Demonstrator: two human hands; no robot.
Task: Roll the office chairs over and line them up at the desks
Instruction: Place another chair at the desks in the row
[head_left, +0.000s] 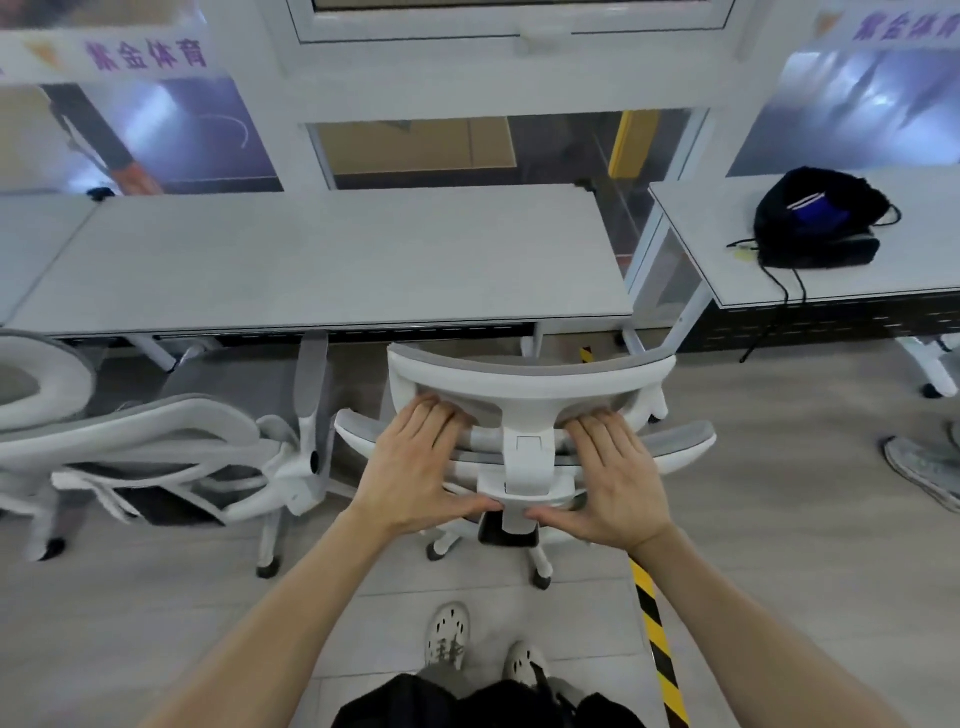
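Note:
A white office chair with grey mesh (524, 387) stands in front of me, its back toward me and its seat under the front edge of the long grey desk (332, 260). My left hand (415, 467) and my right hand (613, 475) lie flat with straight fingers on the chair's back, one on each side of the white spine, thumbs touching the bracket below. A second white chair (171, 441) stands to the left at the same desk, and part of a third shows at the far left edge.
A second desk (727, 270) at the right carries a black bag (821, 218) with trailing cords. Another person's shoe (924, 467) is at the right edge. A yellow-black floor strip (657, 639) runs by my feet. White-framed glass partitions stand behind the desks.

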